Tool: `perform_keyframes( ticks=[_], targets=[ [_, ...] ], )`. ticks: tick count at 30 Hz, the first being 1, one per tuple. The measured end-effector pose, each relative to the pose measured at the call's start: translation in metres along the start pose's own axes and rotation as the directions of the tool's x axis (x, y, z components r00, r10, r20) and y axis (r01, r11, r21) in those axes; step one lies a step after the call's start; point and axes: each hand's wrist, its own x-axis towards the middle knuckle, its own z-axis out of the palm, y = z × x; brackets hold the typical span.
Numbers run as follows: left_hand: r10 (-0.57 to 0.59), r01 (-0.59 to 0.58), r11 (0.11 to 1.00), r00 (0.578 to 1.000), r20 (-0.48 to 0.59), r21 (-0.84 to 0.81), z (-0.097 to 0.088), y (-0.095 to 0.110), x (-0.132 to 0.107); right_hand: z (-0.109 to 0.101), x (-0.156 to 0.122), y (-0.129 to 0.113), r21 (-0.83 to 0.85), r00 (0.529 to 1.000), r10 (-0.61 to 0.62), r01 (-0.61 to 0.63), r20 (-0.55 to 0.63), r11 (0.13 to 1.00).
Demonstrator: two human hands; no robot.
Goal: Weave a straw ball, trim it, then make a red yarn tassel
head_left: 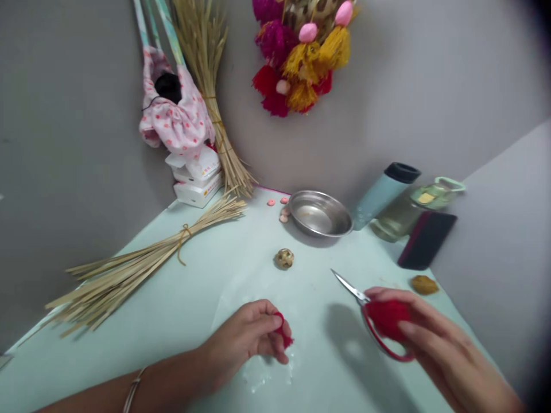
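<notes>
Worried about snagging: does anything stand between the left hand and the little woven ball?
Nothing visible does: only tabletop shows between the left hand and the woven ball. The scissors, at the right hand, are off to the right.

Two hands [252, 332] [447, 338], two straw bundles [148, 261] [210, 103]

The scissor blades [346, 283] are flashing smooth, bright metal, while the red yarn bundle [390, 319] is looking matt and fibrous! Beyond, the bowl [301, 214] is gleaming in polished metal, the straw bundle [155, 257] is showing dry, rough stalks, the spotted bag [178, 123] is displaying soft cloth, and the tabletop [241, 264] is shining smooth.
</notes>
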Motion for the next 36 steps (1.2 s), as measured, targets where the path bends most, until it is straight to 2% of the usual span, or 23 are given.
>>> perform_keyframes(
  ticks=[1, 3, 5, 6, 10, 13, 18, 22, 25, 27, 29, 33, 36],
  targets=[
    [0.004, -0.004, 1.0, 1.0, 0.0, -0.003, 0.001, 0.001, 0.0, 0.019, -0.006, -0.009, 0.115, 0.986, 0.045, -0.064, 0.159, 0.991],
    [0.003, -0.003, 1.0, 1.0, -0.008, -0.006, 0.001, 0.002, 0.0, 0.051, -0.016, -0.022, 0.253, 0.913, 0.083, -0.197, 0.4, 0.947],
    [0.016, -0.016, 1.0, 1.0, -0.003, -0.008, 0.001, 0.002, 0.0, 0.074, -0.025, -0.028, 0.307, 0.85, 0.126, -0.318, 0.512, 0.897],
    [0.025, -0.025, 1.0, 1.0, -0.003, -0.008, 0.0, 0.002, 0.001, 0.082, -0.027, -0.03, 0.314, 0.832, 0.151, -0.361, 0.533, 0.878],
    [0.08, -0.078, 0.996, 0.996, -0.038, 0.046, -0.001, 0.0, 0.0, 0.097, -0.033, -0.032, 0.368, 0.822, 0.245, -0.469, 0.514, 0.803],
    [0.222, -0.209, 0.962, 0.973, -0.056, 0.178, 0.0, -0.001, -0.004, 0.102, -0.034, -0.033, 0.392, 0.821, 0.283, -0.503, 0.497, 0.77],
    [0.37, -0.356, 0.837, 0.928, 0.05, 0.416, 0.001, -0.005, -0.01, 0.105, -0.037, -0.033, 0.307, 0.817, 0.277, -0.471, 0.505, 0.827],
    [0.402, -0.377, 0.687, 0.909, 0.107, 0.621, 0.0, -0.008, -0.014, 0.107, -0.039, -0.033, 0.26, 0.82, 0.235, -0.415, 0.522, 0.872],
    [0.411, -0.385, 0.636, 0.903, 0.13, 0.668, 0.0, -0.008, -0.015, 0.11, -0.039, -0.035, 0.273, 0.815, 0.204, -0.4, 0.542, 0.875],
    [0.401, -0.389, 0.636, 0.904, 0.144, 0.666, 0.0, -0.009, -0.015, 0.112, -0.04, -0.036, 0.312, 0.806, 0.204, -0.43, 0.556, 0.847],
    [0.373, -0.37, 0.672, 0.917, 0.138, 0.641, 0.001, -0.01, -0.015, 0.114, -0.042, -0.037, 0.35, 0.792, 0.214, -0.471, 0.572, 0.81],
    [0.29, -0.278, 0.838, 0.956, 0.049, 0.47, 0.002, -0.009, -0.011, 0.115, -0.043, -0.039, 0.407, 0.77, 0.257, -0.552, 0.584, 0.728],
    [0.251, -0.242, 0.906, 0.968, 0.019, 0.348, 0.002, -0.007, -0.008, 0.114, -0.043, -0.04, 0.442, 0.754, 0.268, -0.591, 0.599, 0.675]
  ],
)
